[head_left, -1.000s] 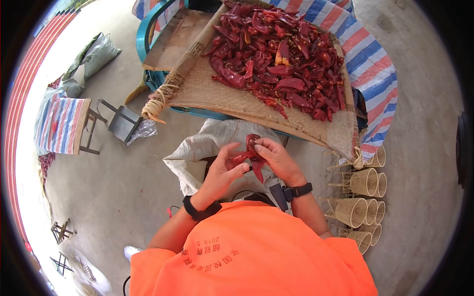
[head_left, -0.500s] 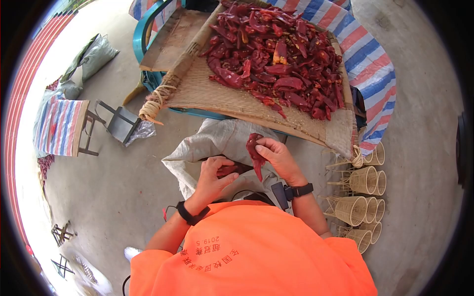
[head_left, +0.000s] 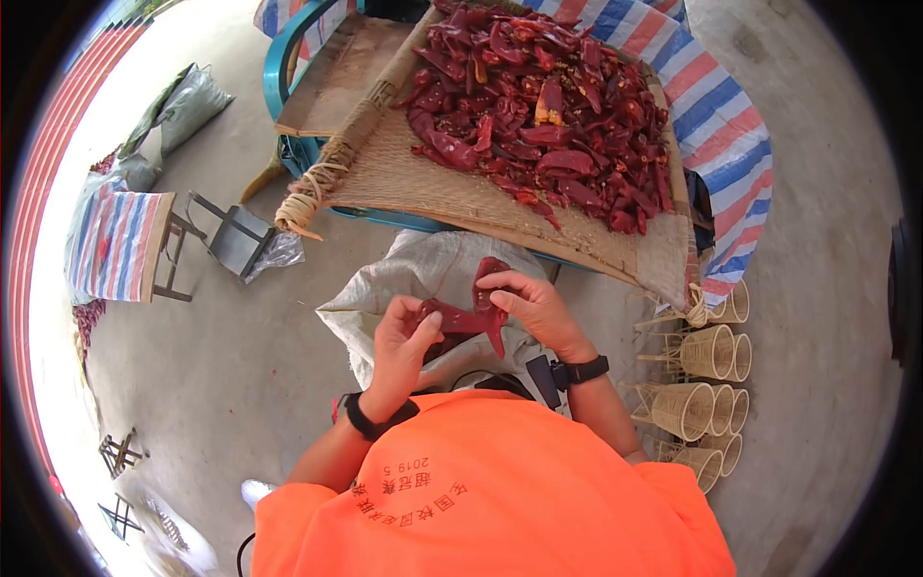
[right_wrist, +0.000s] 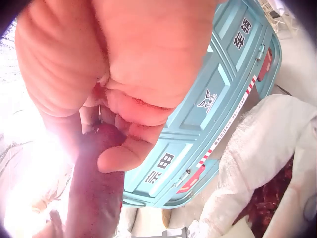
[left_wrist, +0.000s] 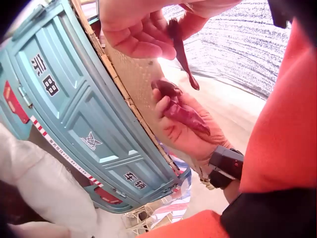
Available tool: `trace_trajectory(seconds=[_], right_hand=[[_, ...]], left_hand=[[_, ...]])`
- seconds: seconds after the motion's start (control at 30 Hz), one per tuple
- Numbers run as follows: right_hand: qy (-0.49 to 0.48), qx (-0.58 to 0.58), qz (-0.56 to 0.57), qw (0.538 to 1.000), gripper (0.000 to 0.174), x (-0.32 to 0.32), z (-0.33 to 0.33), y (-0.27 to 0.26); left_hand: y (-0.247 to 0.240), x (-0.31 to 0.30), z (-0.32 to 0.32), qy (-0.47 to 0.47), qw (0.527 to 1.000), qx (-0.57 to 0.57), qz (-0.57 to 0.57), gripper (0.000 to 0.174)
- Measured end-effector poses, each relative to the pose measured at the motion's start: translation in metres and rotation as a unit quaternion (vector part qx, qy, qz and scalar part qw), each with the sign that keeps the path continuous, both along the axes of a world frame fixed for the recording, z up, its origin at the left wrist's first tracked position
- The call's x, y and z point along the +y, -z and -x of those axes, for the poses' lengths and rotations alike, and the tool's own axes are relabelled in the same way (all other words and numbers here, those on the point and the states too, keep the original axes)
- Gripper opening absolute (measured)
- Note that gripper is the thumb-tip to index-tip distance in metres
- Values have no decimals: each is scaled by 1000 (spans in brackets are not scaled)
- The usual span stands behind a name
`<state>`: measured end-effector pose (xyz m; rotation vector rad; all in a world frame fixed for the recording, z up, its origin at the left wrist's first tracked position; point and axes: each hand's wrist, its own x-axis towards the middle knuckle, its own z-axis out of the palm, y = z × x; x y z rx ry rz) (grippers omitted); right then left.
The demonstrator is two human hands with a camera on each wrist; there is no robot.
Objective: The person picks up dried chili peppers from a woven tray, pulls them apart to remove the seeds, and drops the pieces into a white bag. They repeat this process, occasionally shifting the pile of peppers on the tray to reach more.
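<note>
My left hand pinches a piece of red chili pepper between thumb and fingers, low in front of the orange shirt. My right hand holds another red chili pepper upright, its tip pointing down; the two pieces overlap in the head view. In the left wrist view a dark, narrow piece of pepper hangs from the left fingers. Close up in the right wrist view, the right fingers curl over the top of a pepper. Beneath both hands stands an open white woven sack, with red pepper pieces inside.
Ahead, a woven tray bears a large heap of split red peppers, above a teal vehicle tailgate. Wicker baskets stand on the right. To the left are a folding stool and a striped-covered stand.
The left hand dropped from the right hand's pepper to the sack mouth with a piece, then came back up and now holds a piece beside that pepper. The right hand stays nearly in place.
</note>
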<state>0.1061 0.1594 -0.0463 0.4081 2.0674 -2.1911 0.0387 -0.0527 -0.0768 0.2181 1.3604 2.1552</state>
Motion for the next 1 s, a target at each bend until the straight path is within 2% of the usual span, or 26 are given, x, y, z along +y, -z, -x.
trace_trajectory(seconds=[0.13,0.17,0.23,0.33,0.43,0.53,0.57,0.67,0.73,0.83,0.93,1.0], right_hand=[[-3,-17,-3,1000,20,2,-2,-2],[-5,-21,7,1000,19,1,-2,-3],[-20,-14,11,1000,17,0,-1,0],[-67,-20,-13,997,15,-1,0,-1],[-119,-12,-66,991,13,-5,2,1],[-154,-1,-66,986,12,-5,5,6],[-163,1,-55,985,12,-5,5,7],[-134,77,-171,973,11,1,0,18],[-63,26,-94,993,11,2,-1,13],[6,-16,-39,999,11,7,-3,13],[37,-11,-3,999,13,7,-5,13],[46,-3,9,999,13,7,-4,14]], left_hand=[[36,-13,6,31,988,85,126,16],[42,-12,5,32,963,174,204,18],[48,-10,3,33,871,344,350,24],[41,3,-1,71,970,155,171,31],[11,14,2,109,990,16,85,29],[23,21,8,128,989,-74,-9,23],[24,22,8,105,993,-60,3,20],[30,23,8,47,998,7,35,15],[47,20,7,28,995,80,49,13],[60,6,6,77,924,286,241,17],[97,-3,4,90,837,445,305,24],[115,-12,-9,101,797,437,404,28]])
